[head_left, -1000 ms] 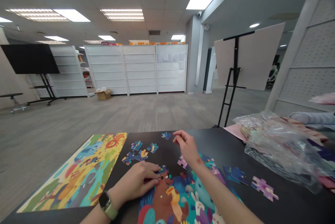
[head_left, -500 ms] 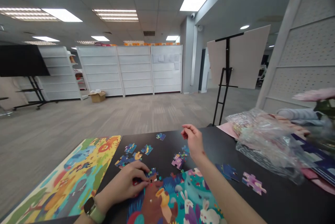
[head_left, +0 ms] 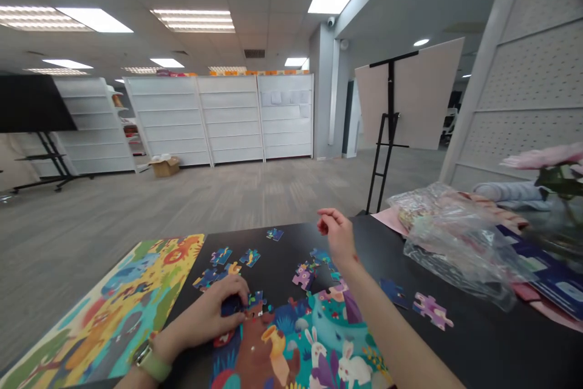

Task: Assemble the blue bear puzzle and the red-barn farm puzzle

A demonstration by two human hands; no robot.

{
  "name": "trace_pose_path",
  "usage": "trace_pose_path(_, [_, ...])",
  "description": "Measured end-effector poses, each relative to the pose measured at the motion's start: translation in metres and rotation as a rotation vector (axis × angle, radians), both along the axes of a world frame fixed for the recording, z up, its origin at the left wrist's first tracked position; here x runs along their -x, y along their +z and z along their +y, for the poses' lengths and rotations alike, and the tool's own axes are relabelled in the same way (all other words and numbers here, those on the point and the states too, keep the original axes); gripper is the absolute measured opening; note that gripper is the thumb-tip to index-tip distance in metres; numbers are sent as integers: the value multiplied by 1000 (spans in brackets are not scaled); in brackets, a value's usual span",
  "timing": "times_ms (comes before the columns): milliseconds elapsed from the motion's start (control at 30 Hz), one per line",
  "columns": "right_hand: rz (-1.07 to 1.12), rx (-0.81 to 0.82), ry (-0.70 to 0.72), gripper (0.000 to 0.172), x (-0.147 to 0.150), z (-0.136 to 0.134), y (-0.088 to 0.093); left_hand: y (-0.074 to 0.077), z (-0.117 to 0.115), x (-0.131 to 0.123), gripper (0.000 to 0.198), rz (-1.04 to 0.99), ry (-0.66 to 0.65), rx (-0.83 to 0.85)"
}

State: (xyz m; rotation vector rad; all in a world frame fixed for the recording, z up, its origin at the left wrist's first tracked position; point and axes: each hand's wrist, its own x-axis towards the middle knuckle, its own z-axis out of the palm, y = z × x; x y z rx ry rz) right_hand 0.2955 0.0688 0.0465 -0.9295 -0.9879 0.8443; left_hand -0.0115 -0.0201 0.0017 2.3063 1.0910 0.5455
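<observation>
My left hand [head_left: 216, 310], with a watch on its wrist, rests at the upper left corner of a partly joined jigsaw puzzle [head_left: 291, 346] showing a brown bear and white rabbits. Its thumb and fingers curve round a blue puzzle piece [head_left: 256, 300] at the puzzle's top edge, partly hidden by the fingertips. Raised over the far part of the table, my right hand [head_left: 337, 237] has its fingers curled in, and nothing shows in them. Beneath and left of it lie purple pieces [head_left: 303, 276] and blue pieces [head_left: 320, 255].
Loose pieces [head_left: 221, 256] lie beyond my left hand, one blue piece [head_left: 275, 234] near the far edge. At right are a purple piece [head_left: 432, 311] and a dark blue one [head_left: 394, 293]. A yellow picture sheet [head_left: 113, 310] lies left; clear plastic bags [head_left: 460, 237] lie right.
The view has shifted slightly, so the table things appear a little further left. Both hands keep nearly the same poses; the right hand stays raised and curled.
</observation>
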Motion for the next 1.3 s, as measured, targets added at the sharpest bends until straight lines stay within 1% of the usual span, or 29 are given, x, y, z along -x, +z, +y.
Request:
trace_pose_path(67, [-188, 22, 120, 18, 11, -4, -4, 0, 0, 0, 19, -11, -21, -10])
trace_pose_path(100, [-291, 29, 172, 17, 17, -8, -7, 0, 0, 0, 21, -13, -32, -15])
trace_pose_path(167, [-508, 16, 268, 17, 29, -16, -14, 0, 0, -2, 17, -15, -39, -29])
trace_pose_path(233, [-715, -51, 378, 15, 42, -26, -22, 1, 1, -3, 15, -14, -27, -39])
trace_pose_path(300, [-888, -134, 512, 13, 54, -37, -30, 2, 2, -3, 17, -21, -15, -39])
trace_pose_path(367, [-1021, -201, 635, 19, 63, -45, -37, 5, 2, 1, 19, -22, -5, -30])
trace_pose_path(433, [-1100, -235, 705, 25, 71, -51, -44, 9, 2, 8, 22, 7, 21, -12])
trace_pose_path(533, [-1133, -236, 717, 22, 78, -55, -49, 16, -2, 20, 43, 92, 91, 48])
trace_pose_path(600, [-1125, -220, 710, 22, 81, -56, -48, 19, -4, 24, 51, 108, 123, 91])
trace_pose_path(667, [-1096, -210, 722, 22, 82, -58, -47, 19, -4, 26, 51, 80, 133, 117])
trace_pose_path(767, [-1069, -199, 737, 16, 85, -60, -46, 18, -3, 24, 52, 38, 138, 137])
trace_pose_path(833, [-1091, -192, 731, 13, 86, -60, -47, 17, -2, 23, 52, 28, 141, 132])
trace_pose_path(933, [-1119, -185, 720, 14, 87, -59, -50, 17, 2, 29, 47, 21, 157, 91])
trace_pose_path(1000, [-1117, -180, 717, 16, 88, -59, -50, 18, 8, 38, 36, 5, 218, 18])
trace_pose_path(1067, [-1119, -176, 718, 17, 88, -60, -48, 17, 15, 50, 28, -20, 345, -86])
trace_pose_path(1133, [-1132, -183, 730, 17, 87, -61, -46, 14, 22, 63, 29, -32, 474, -163])
trace_pose_path(1167, [-1140, -190, 739, 17, 86, -62, -44, 12, 24, 67, 30, -29, 517, -179])
trace_pose_path(1200, [-1144, -198, 746, 17, 86, -62, -43, 9, 26, 71, 30, -21, 540, -180])
trace_pose_path(1300, [-1147, -215, 768, 20, 84, -64, -41, 1, 26, 76, 40, 7, 533, -133])
